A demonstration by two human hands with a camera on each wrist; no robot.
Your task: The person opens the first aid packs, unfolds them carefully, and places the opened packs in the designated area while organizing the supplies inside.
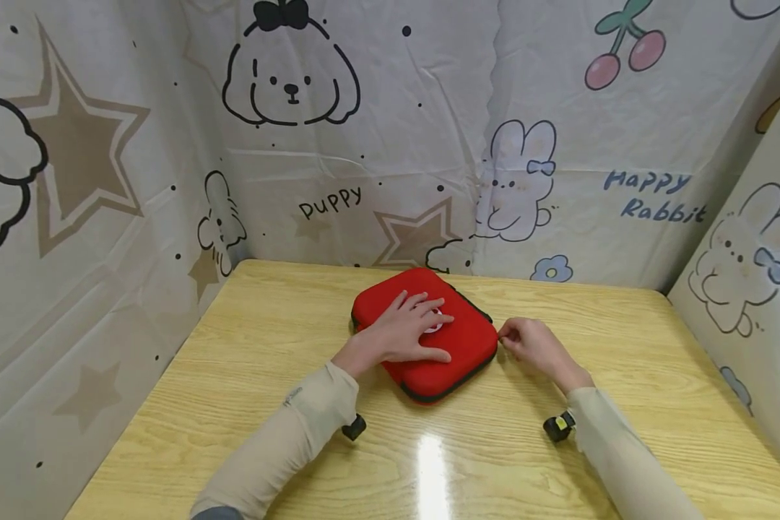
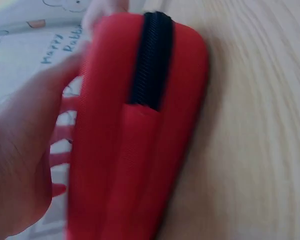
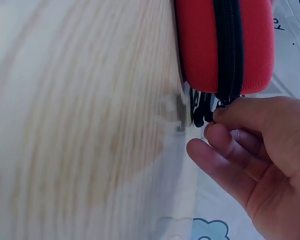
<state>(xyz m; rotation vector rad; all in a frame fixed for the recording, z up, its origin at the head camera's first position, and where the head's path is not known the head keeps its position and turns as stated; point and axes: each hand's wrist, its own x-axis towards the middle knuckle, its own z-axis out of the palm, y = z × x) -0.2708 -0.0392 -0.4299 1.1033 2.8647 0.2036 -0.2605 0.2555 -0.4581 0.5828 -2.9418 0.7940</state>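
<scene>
A red zippered case (image 1: pixel 461 354) with rounded corners lies turned at an angle on the table. Spread fingers of my left hand (image 1: pixel 399 332) rest on its lid, partly covering a white round mark (image 1: pixel 437 326). At the case's right corner, my right hand (image 1: pixel 538 348) pinches a black zipper pull (image 3: pixel 206 112) between thumb and forefinger. The black zipper (image 3: pixel 229 50) runs along the case's side. From the left wrist view, a black zipper stretch (image 2: pixel 152 60) ends at a plain red strip (image 2: pixel 135 150). The case looks closed; its inside is hidden.
The case and both forearms are over a light wood table (image 1: pixel 260 310). A white cartoon-printed curtain (image 1: pixel 390 144) hangs behind the table and along both sides. Small black cameras are worn at the left wrist (image 1: pixel 354 427) and the right wrist (image 1: pixel 559 426).
</scene>
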